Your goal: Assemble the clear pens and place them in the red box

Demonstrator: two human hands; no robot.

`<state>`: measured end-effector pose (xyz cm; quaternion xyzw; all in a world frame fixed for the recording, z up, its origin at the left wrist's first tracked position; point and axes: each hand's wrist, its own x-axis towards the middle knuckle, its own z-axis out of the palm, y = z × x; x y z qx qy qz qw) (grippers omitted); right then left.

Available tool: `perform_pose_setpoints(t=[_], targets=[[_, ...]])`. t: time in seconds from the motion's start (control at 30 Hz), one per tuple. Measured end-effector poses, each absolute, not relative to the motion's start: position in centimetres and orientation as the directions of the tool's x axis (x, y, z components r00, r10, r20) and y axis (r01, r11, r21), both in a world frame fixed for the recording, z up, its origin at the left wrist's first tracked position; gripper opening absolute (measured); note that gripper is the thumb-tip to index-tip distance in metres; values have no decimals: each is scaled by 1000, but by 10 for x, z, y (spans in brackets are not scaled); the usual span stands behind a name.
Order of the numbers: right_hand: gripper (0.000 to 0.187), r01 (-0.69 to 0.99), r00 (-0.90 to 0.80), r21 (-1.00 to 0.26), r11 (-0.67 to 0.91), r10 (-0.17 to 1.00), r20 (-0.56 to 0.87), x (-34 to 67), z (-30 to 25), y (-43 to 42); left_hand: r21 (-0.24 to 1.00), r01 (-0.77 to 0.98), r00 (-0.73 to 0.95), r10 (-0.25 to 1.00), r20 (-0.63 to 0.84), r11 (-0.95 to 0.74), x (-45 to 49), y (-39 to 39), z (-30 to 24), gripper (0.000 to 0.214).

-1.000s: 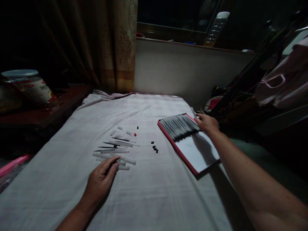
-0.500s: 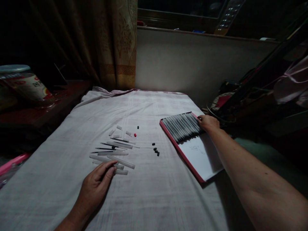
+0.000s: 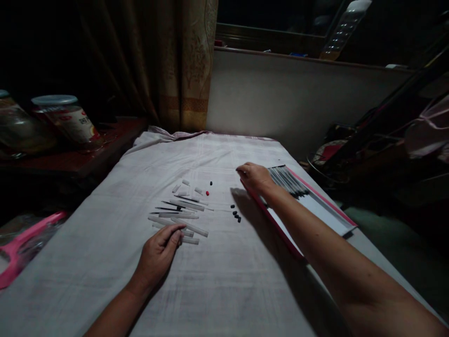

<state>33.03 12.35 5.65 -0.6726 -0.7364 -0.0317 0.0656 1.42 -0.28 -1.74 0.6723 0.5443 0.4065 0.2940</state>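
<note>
Resting on white cloth point(image 3: 224, 285), left hand point(image 3: 158, 255), fingers together, touched clear plastic pen barrels point(image 3: 189, 226), likely steadying them; right hand point(image 3: 254, 177) curled over far-left corner of red-edged pen tray point(image 3: 329, 216), grip unclear.

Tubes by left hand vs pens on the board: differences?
The tubes lie scattered on the cloth, pale; the pens sit packed in a row on the board, dark. The left hand rests at the tubes, the right hand at the board's corner. Both are slim sticks.
</note>
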Motion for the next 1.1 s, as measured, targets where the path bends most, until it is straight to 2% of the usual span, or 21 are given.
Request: perform_pose_setpoints(t=[0.13, 0.3, 0.47, 0.63, 0.9, 1.1], targets=[[32, 971, -213, -90, 220, 974, 79, 254, 43, 121, 925, 355, 45, 991, 126, -133, 16, -3, -16, 40], [34, 955, -258, -142, 262, 965, 41, 206, 29, 117, 975, 218, 18, 999, 39, -42, 16, -2, -19, 44], [33, 969, -188, -162, 187, 982, 6, 201, 29, 99, 981, 190, 40, 998, 38, -45, 14, -2, -19, 44], [28, 981, -107, -169, 91, 990, -92, 213, 23, 75, 984, 172, 51, 998, 37, -45, 14, -1, -21, 42], [26, 983, -83, -178, 47, 976, -201, 210, 25, 81, 983, 177, 55, 998, 40, -49, 14, 0, -23, 42], [25, 973, -97, -224, 60, 983, -158, 211, 36, 72, 975, 211, 65, 996, 61, -74, 13, 0, -28, 42]])
